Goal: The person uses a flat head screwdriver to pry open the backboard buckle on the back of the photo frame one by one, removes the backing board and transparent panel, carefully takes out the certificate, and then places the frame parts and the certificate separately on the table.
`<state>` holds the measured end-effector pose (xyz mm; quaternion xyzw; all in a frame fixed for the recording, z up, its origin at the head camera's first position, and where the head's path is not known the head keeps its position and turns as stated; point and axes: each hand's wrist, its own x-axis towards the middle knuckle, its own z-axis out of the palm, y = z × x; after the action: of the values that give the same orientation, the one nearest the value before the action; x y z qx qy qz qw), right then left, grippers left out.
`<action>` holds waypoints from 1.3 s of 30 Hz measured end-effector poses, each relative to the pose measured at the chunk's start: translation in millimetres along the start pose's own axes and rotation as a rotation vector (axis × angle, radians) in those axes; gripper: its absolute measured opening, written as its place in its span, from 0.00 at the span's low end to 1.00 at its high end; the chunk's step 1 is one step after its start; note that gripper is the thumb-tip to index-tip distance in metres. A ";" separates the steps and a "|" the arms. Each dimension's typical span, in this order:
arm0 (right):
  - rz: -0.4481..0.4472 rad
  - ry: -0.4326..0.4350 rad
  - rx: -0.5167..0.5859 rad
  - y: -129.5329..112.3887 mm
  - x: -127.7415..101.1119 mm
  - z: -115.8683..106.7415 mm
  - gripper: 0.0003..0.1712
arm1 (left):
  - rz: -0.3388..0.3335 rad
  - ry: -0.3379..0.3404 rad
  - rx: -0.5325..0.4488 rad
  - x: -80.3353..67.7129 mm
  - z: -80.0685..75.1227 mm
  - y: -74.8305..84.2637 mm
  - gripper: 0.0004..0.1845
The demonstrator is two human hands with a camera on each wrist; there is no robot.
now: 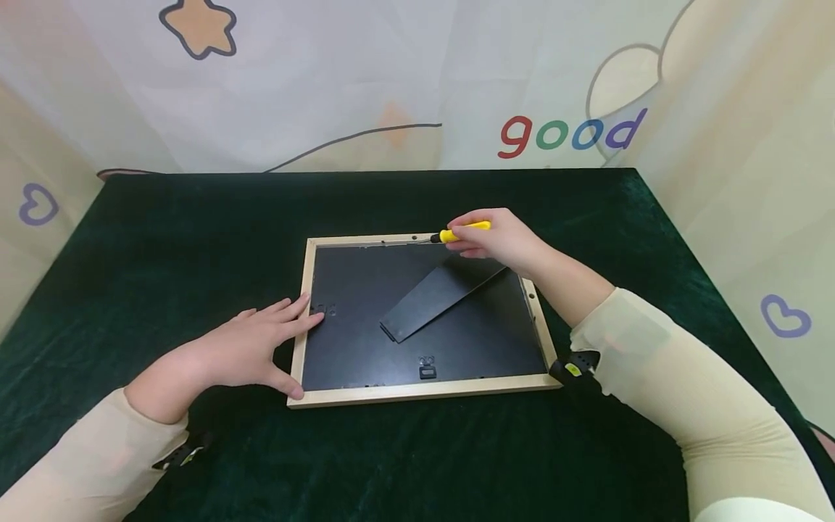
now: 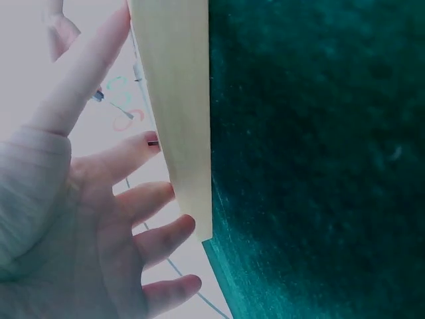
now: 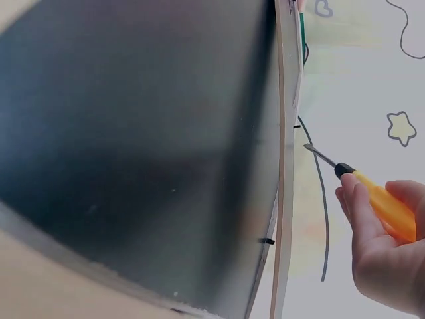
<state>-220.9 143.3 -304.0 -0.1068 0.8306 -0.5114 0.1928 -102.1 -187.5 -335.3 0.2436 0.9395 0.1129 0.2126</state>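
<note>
A picture frame with a light wooden rim (image 1: 424, 392) lies face down, showing its black backing board (image 1: 352, 283). A black easel stand (image 1: 433, 301) slants across the board. My left hand (image 1: 251, 348) rests on the frame's left side, thumb at the near corner, fingers spread over the rim. Between thumb and fingers, my right hand (image 1: 502, 235) holds a yellow screwdriver (image 1: 447, 236) with a black collar. Its thin shaft points left along the inner far edge of the rim. In the right wrist view, the screwdriver (image 3: 382, 203) has a flat tip, beside a small dark tab (image 3: 297, 126).
A dark green velvet cloth (image 1: 417, 464) covers the table under the frame. Small dark tabs line the rim's inner edges, and a black hanger (image 1: 427, 371) sits near the board's near edge. Behind the table hangs a pale printed curtain (image 1: 339, 72).
</note>
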 end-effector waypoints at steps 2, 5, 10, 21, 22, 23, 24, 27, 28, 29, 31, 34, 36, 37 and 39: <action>-0.007 -0.004 0.004 1.2 -2.9 -0.4 0.22 | 0.004 0.004 -0.013 -0.2 0.1 -1.2 0.57; -0.041 -0.025 -0.009 2.4 -7.2 2.9 0.21 | 0.008 0.015 -0.068 -0.5 0.8 -3.6 0.59; -0.228 -0.196 -0.238 -1.8 -18.4 27.0 0.18 | -0.012 0.033 -0.142 -0.6 2.2 -6.2 0.63; -0.597 -0.436 -0.539 -22.2 -32.6 90.4 0.20 | -0.027 0.018 -0.179 1.2 1.2 -6.4 0.67; -0.613 -0.429 -0.543 -22.5 -31.3 92.9 0.20 | -0.036 0.014 -0.179 1.7 1.1 -6.5 0.67; -0.626 -0.418 -0.547 -22.8 -29.8 95.2 0.21 | -0.043 0.011 -0.178 2.1 1.0 -6.5 0.67; -0.632 -0.410 -0.549 -23.8 -28.5 97.1 0.21 | -0.050 0.007 -0.175 2.6 1.0 -6.6 0.67; -0.634 -0.371 -0.566 -27.0 -23.7 102.1 0.21 | -0.064 -0.005 -0.165 3.2 -0.2 -7.5 0.68; -0.630 -0.360 -0.574 -27.8 -22.0 103.5 0.21 | -0.065 -0.005 -0.159 3.6 0.1 -8.2 0.68; -0.626 -0.353 -0.582 -28.5 -20.3 104.7 0.21 | -0.066 -0.007 -0.156 3.7 0.0 -8.5 0.68; -0.620 -0.349 -0.595 -29.8 -17.4 106.5 0.21 | -0.066 -0.016 -0.161 4.3 0.1 -9.2 0.68; -0.623 -0.357 -0.609 -31.4 -14.0 107.9 0.20 | -0.060 -0.027 -0.176 5.2 0.9 -10.5 0.67; -0.633 -0.357 -0.625 -32.8 -12.7 108.2 0.20 | -0.051 -0.033 -0.191 4.8 0.9 -11.3 0.67; -0.636 -0.360 -0.631 -33.5 -12.3 108.2 0.20 | -0.049 -0.031 -0.193 4.4 1.0 -11.6 0.67; -0.640 -0.374 -0.643 -34.8 -11.9 108.5 0.20 | -0.049 -0.030 -0.190 3.0 0.9 -12.0 0.67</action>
<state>-164.3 44.2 -314.2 -0.5009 0.8230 -0.2348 0.1292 -108.9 -196.2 -340.9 0.2008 0.9271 0.1925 0.2514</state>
